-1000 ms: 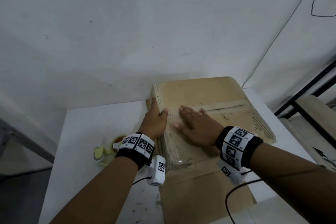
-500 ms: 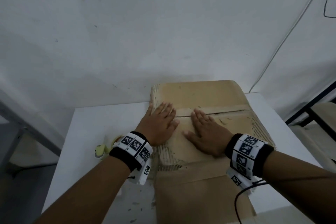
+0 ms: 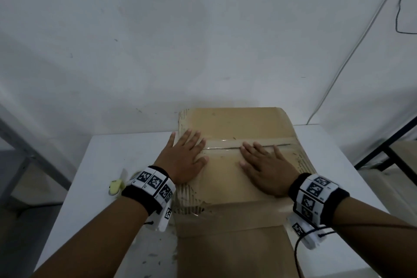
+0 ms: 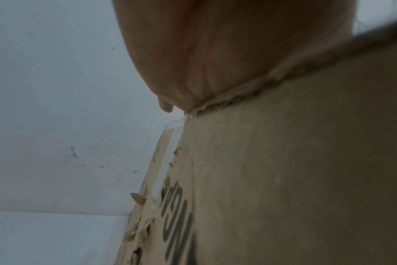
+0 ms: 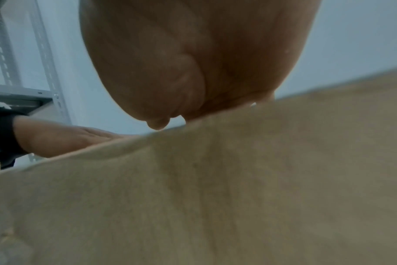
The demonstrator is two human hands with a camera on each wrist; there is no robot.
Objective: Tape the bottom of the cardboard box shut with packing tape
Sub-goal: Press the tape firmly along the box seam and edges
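Note:
A worn brown cardboard box [image 3: 234, 124] stands on the white table [image 3: 117, 156], bottom face up, its two flaps meeting at a centre seam [image 3: 228, 147]. A strip of clear packing tape [image 3: 222, 142] lies glossy along that seam. My left hand [image 3: 184, 156] presses flat on the left end of the seam, fingers straight. My right hand [image 3: 264, 161] lies flat near the middle, fingers spread toward the seam. In the wrist views my left palm [image 4: 204, 53] and right palm [image 5: 193, 59] rest on the box's top edge; fingers are hidden there.
A yellow-green tape dispenser [image 3: 117, 185] lies on the table left of my left wrist. The white wall [image 3: 203, 40] is close behind the box. A dark metal frame [image 3: 383, 151] stands at the right, a grey shelf upright [image 5: 2, 53] at the left.
My left hand let go of the box's left edge and laid flat on top. My right hand slid rightward along the taped seam.

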